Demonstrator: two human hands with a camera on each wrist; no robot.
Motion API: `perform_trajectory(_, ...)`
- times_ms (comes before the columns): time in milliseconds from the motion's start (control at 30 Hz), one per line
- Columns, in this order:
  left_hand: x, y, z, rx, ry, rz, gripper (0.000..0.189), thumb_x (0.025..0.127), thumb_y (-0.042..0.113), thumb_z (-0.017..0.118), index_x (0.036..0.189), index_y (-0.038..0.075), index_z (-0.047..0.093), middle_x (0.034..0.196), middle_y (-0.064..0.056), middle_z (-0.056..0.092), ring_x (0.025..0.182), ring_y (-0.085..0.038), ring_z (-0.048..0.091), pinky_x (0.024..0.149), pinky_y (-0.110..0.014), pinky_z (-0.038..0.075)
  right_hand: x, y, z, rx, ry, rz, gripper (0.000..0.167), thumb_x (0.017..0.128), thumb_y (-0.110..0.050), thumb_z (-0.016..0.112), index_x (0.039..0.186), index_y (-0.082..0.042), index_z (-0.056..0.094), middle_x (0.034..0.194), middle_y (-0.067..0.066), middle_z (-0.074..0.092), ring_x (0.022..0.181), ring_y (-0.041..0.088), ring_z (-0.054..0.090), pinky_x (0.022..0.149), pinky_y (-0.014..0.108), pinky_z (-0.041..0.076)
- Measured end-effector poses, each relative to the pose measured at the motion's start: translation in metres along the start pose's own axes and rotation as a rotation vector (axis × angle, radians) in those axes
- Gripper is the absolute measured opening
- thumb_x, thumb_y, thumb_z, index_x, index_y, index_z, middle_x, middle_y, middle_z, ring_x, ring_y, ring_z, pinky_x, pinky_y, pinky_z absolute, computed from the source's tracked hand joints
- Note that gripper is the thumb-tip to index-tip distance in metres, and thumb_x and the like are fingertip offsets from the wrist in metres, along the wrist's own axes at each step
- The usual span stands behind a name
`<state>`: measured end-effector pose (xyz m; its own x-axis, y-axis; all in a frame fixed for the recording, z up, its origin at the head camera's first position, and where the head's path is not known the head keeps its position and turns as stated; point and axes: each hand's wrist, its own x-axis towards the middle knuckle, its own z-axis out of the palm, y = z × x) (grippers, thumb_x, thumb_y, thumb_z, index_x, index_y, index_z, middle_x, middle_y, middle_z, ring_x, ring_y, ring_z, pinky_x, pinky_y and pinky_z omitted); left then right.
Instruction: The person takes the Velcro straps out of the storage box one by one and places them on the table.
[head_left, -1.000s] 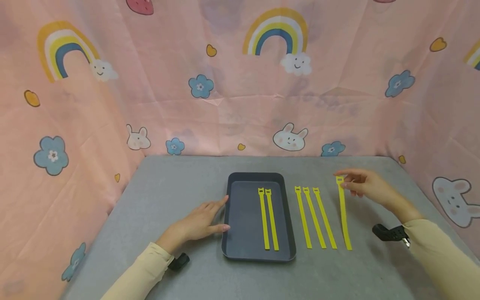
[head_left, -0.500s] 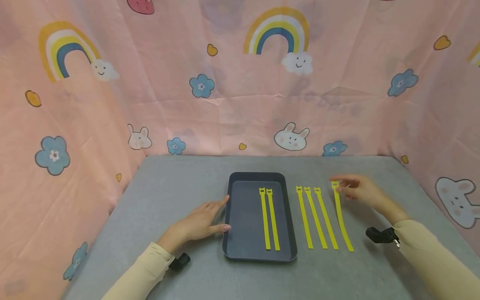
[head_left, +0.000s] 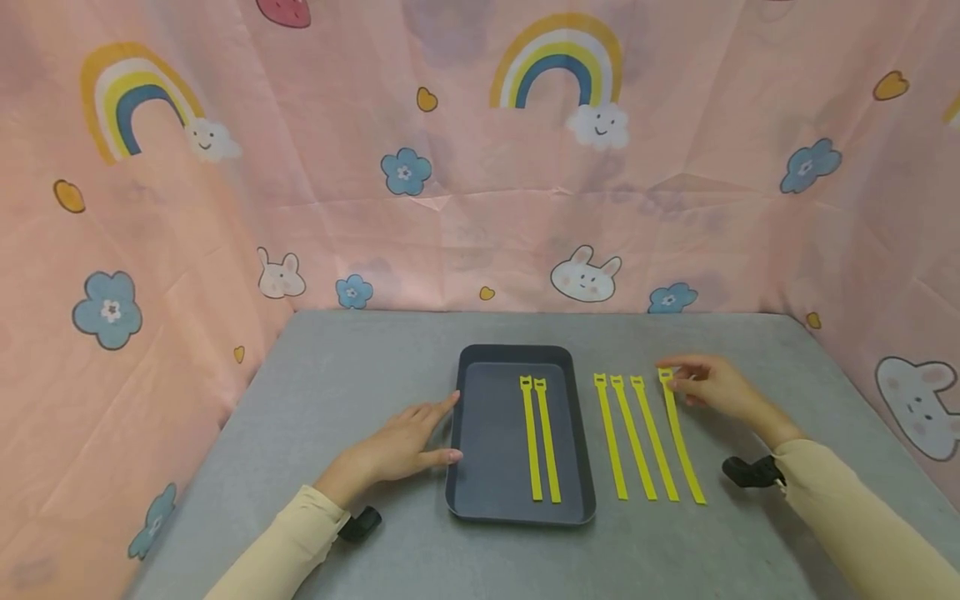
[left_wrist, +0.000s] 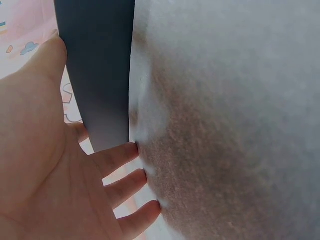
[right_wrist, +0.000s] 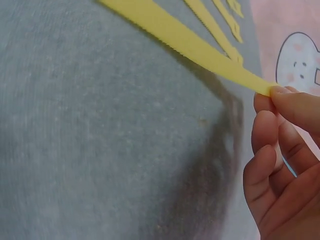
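My right hand [head_left: 716, 387] pinches the slotted far end of a yellow cable tie [head_left: 681, 442] between thumb and fingers. In the right wrist view this cable tie [right_wrist: 200, 57] slopes up off the table to the thumb tip, its shadow beneath. My left hand [head_left: 401, 442] rests at the left side of the dark grey tray [head_left: 487, 517], thumb and index finger at its rim. The left wrist view shows those fingers [left_wrist: 120, 155] spread, fairly straight, against the tray's outer wall [left_wrist: 100, 75]. Inside the tray, on its right half, lie two yellow cable ties [head_left: 531, 442] side by side.
Three more yellow cable ties [head_left: 633, 442] lie in a row between the tray and my right hand, slotted ends pointing away. The grey table [head_left: 360, 358] is bordered at the back and sides by a pink printed cloth [head_left: 322, 217].
My right hand has come left and a little nearer, bringing the pinched end of its cable tie lower and closer to the row of three. The left hand and tray stay put.
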<state>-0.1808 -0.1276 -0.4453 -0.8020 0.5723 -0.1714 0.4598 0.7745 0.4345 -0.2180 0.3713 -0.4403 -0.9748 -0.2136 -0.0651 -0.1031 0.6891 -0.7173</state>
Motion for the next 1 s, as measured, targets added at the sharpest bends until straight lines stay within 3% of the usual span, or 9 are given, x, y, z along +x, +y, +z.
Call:
perform_trajectory(267,0.000,0.001,-0.001,0.005,0.006,0.002,0.088,0.093,0.061,0.055,0.161,0.025,0.011,0.161,-0.013,0.034,0.147,-0.039,0.032,0.119,-0.057,0.029,0.003,0.005,0.005,-0.004,0.017,-0.015,0.040,0.097,-0.017,0.064,0.133,0.000,0.059,0.093,0.016,0.064,0.059,0.016,0.056,0.053,0.029,0.047)
perform_trajectory(1000,-0.001,0.001,-0.001,0.000,0.005,-0.001,0.088,0.093,0.061,0.055,0.161,0.025,0.011,0.161,-0.012,0.034,0.147,-0.039,0.032,0.119,-0.057,0.029,0.010,0.005,0.015,-0.071,0.004,0.039,0.038,0.097,-0.015,0.063,0.134,-0.003,0.060,0.102,0.018,0.067,0.064,0.013,0.056,0.054,0.028,0.047)
